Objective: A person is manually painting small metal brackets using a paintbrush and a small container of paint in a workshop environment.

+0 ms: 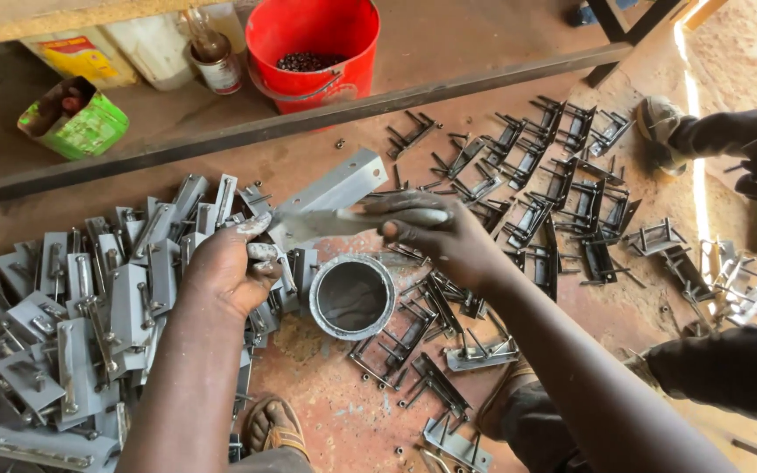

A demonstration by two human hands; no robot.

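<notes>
L hand (225, 267) fingers clenched on grey metal bracket (330, 194), tilted for access. R hand (435, 235) grasps brush (370, 219) flat on it, w/ paint tin (352, 296) near, just below.

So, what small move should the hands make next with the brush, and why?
Probably dip the brush into the paint tin below. The right hand strokes it along the grey bracket held by the left hand; painted pieces lie left, bare ones right.

Floor (343, 420): reddish dusty ground
Left: heap of grey painted brackets (72, 324)
Centre: round paint tin (352, 296)
Right: dark unpainted brackets (554, 184) spread out
Shelf (449, 44): red bucket (313, 48), green box (76, 118)
</notes>
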